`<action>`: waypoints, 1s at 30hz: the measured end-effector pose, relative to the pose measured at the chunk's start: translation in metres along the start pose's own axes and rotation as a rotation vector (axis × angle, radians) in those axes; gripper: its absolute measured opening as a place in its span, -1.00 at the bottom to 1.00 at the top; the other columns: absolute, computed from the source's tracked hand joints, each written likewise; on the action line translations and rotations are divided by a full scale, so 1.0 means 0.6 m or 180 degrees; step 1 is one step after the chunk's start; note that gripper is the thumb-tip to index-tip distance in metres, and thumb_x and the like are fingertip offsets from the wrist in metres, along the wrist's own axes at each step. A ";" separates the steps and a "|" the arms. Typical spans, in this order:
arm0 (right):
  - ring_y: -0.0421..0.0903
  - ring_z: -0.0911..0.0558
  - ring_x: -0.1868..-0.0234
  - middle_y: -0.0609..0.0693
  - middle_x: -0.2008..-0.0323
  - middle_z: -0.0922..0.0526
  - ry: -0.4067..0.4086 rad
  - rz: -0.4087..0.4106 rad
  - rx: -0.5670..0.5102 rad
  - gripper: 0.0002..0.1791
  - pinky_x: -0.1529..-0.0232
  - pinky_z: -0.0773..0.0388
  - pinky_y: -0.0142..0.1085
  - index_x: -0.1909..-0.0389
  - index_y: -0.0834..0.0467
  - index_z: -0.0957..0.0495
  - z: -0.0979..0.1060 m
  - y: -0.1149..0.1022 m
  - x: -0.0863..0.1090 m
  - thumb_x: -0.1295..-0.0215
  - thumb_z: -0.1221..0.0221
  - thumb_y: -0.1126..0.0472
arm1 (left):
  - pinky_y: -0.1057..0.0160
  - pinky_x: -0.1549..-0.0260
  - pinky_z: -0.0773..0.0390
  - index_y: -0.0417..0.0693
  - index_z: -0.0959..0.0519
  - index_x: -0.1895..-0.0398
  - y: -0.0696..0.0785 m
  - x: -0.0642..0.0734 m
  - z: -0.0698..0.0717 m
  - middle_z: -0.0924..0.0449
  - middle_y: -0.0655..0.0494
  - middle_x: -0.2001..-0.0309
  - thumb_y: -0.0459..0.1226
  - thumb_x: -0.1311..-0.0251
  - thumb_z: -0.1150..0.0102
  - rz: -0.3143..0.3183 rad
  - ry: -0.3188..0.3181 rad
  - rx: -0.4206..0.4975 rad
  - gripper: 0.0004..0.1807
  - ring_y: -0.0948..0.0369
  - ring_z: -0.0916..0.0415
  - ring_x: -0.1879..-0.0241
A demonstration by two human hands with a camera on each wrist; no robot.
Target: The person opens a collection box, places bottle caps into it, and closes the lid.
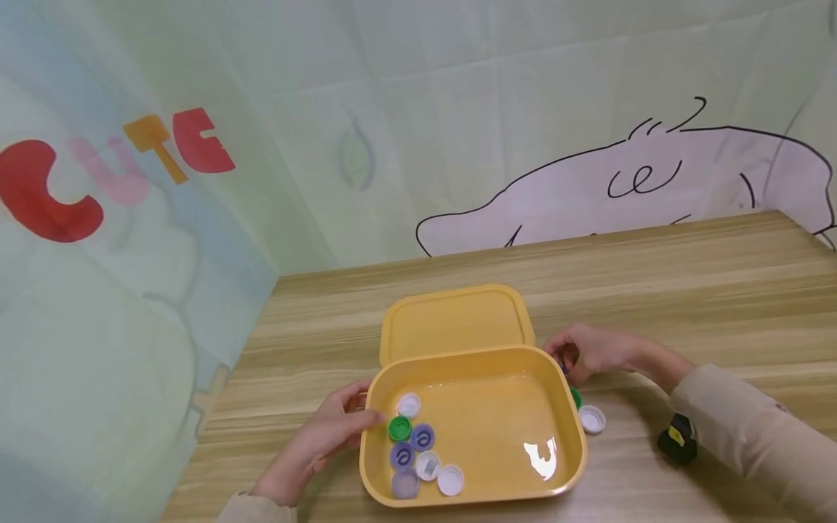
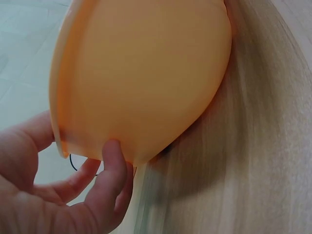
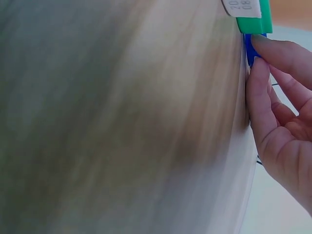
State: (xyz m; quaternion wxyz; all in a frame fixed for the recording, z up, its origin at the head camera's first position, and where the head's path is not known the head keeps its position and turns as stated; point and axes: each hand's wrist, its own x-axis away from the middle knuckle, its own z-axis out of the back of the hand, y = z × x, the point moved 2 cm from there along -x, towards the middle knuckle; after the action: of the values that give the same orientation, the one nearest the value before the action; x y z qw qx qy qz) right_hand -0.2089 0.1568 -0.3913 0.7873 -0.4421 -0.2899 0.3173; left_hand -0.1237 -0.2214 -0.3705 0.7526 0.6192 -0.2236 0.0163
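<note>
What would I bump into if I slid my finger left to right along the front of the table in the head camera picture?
Left hand → yellow box → white cap outside the box → small black thing with a yellow mark.

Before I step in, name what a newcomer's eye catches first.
Probably the yellow tray on the table, white, green and purple caps clustered inside its left end. Then the red C on the backdrop at far left, and the right hand beside the tray's right side, pinching a blue object.
</note>
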 end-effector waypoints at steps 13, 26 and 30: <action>-0.14 -0.45 0.43 0.00 0.41 -0.52 0.0058 0.0089 -0.0151 -0.61 0.44 -0.47 -0.43 0.18 0.23 -0.55 -0.001 0.001 0.002 0.15 -0.20 0.49 | 0.14 0.29 -0.65 -0.40 -0.15 -0.29 -0.001 -0.001 0.001 -0.42 -0.18 -0.01 -0.39 -0.03 -0.12 -0.0006 -0.0017 0.0016 -0.29 0.14 -0.55 0.23; -0.05 -0.52 0.31 0.06 0.31 -0.57 0.0223 0.0017 -0.0419 -0.61 0.26 -0.59 -0.33 0.17 0.31 -0.51 0.010 0.011 0.001 0.12 -0.30 0.45 | 0.16 0.29 -0.65 -0.38 -0.15 -0.30 -0.002 -0.001 0.001 -0.42 -0.17 -0.01 -0.39 -0.03 -0.13 0.0028 0.0028 -0.0023 -0.29 0.14 -0.54 0.23; -0.01 -0.54 0.25 0.07 0.27 -0.59 0.0273 -0.0066 -0.0481 -0.60 0.17 -0.59 -0.29 0.15 0.32 -0.51 0.014 0.010 0.002 0.11 -0.32 0.43 | 0.16 0.29 -0.65 -0.38 -0.15 -0.29 -0.001 0.000 0.000 -0.42 -0.18 -0.02 -0.38 -0.03 -0.13 0.0031 0.0029 -0.0026 -0.28 0.15 -0.54 0.22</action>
State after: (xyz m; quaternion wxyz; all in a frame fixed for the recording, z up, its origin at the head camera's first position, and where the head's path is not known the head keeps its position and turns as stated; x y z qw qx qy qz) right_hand -0.2158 0.1643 -0.3930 0.7667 -0.5103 -0.2836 0.2671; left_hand -0.1236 -0.2215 -0.3709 0.7560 0.6149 -0.2232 0.0219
